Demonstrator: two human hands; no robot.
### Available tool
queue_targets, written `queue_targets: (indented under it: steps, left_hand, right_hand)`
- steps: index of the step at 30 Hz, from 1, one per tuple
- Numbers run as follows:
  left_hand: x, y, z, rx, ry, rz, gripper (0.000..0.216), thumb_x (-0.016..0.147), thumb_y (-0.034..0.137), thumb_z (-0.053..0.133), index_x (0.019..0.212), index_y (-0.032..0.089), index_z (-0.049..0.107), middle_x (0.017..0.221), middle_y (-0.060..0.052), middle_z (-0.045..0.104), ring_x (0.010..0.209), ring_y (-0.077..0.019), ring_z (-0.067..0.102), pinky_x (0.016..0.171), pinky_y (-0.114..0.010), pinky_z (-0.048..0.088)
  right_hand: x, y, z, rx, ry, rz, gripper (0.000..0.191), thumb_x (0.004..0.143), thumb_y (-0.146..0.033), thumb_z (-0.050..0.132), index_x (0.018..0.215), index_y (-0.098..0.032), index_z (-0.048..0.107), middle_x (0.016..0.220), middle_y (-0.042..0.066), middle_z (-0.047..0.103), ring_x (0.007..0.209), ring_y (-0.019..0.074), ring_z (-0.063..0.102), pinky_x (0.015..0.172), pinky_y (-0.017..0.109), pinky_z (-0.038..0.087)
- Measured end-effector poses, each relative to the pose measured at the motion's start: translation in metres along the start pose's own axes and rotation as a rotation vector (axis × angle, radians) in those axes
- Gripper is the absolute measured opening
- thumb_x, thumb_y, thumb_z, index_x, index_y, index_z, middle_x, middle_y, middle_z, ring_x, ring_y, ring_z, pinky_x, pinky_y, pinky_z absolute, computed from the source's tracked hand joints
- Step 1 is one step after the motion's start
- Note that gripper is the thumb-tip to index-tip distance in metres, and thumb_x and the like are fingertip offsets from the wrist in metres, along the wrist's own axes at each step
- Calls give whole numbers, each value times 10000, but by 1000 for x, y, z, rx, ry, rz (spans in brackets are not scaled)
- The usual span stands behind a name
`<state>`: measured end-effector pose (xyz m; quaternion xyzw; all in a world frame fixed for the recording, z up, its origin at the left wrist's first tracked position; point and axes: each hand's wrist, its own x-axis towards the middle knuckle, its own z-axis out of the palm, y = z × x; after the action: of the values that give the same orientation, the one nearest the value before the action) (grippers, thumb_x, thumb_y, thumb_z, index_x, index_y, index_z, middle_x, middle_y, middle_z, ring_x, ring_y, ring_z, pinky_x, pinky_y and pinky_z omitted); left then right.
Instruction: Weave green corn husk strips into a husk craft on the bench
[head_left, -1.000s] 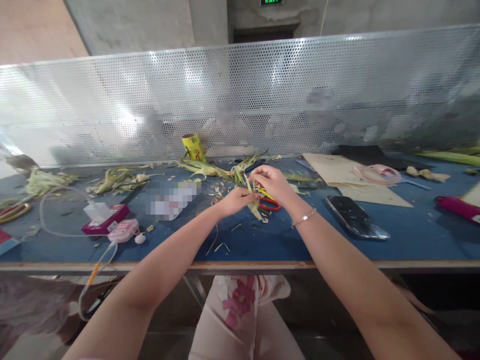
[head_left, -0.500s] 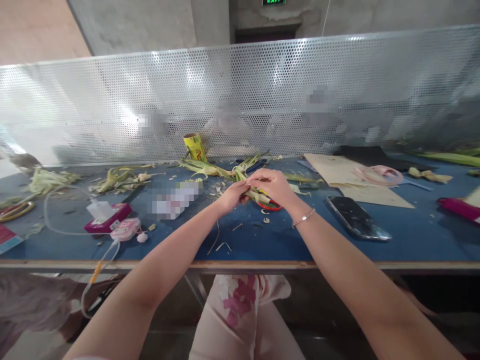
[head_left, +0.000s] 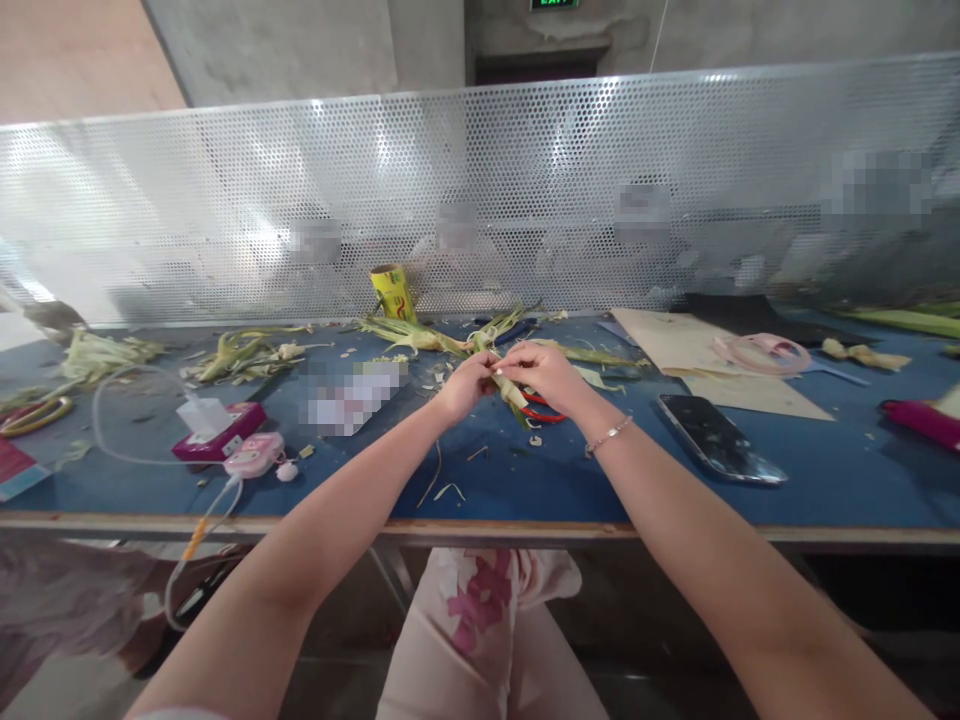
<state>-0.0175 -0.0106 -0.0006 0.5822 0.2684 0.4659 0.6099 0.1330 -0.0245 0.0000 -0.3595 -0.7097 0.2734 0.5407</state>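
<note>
At the middle of the blue table my left hand (head_left: 466, 388) and my right hand (head_left: 546, 372) meet, fingertips nearly together. Both are closed in a pinch on a pale green corn husk (head_left: 511, 392), whose lower end hangs below the fingers. A bracelet circles my right wrist. Red-handled scissors (head_left: 546, 412) lie partly hidden below my right hand. Just behind my fingers lies a bunch of green and pale husks (head_left: 427, 338). The exact grip of each finger is too small to make out.
A yellow roll tube (head_left: 392, 291) stands at the perforated metal screen (head_left: 525, 140). To the right lie a phone (head_left: 716, 440), beige sheets (head_left: 750, 390) and a pink tape roll (head_left: 765, 352). On the left are a purple box (head_left: 225, 440), a corded pink case (head_left: 255, 455) and husk scraps (head_left: 244, 357).
The husk's lower end has turned to hang more steeply downward below my fingers. My hands have barely moved, and the view has shifted slightly.
</note>
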Motion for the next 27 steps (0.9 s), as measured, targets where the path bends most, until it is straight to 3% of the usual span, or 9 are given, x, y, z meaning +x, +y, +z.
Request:
queue_targets:
  steps: [7,15,20,27]
  left_hand:
    - [2,-2,-1,4,113,57,151,634,44,432,705,161,496,644,21,482,567,-91,450,562,-235,356]
    - [4,-10,-1,35,106,153,165,655,33,439,745,167,475,692,33,486,586,-78,462,590,-232,371]
    - [3,-12,0,52,123,177,125,708,53,470,764,165,474,707,37,502,588,-70,482,611,-231,389]
    - [0,-5,4,-20,196,128,114,760,99,557,753,164,463,639,53,519,551,-51,497,615,-205,403]
  right_hand:
    - [1,3,2,124,97,81,114,686,-266,651,726,-202,736,880,51,637,819,159,591,778,316,453]
    - [3,6,4,163,200,202,137,629,-187,616,715,-184,722,809,50,681,759,158,609,726,313,469]
    - [2,6,2,177,153,166,108,616,-187,634,676,-187,724,792,46,657,703,142,591,672,303,469]
    - [3,10,4,320,98,170,222,603,-254,697,816,-196,718,850,56,687,813,166,624,762,330,488]
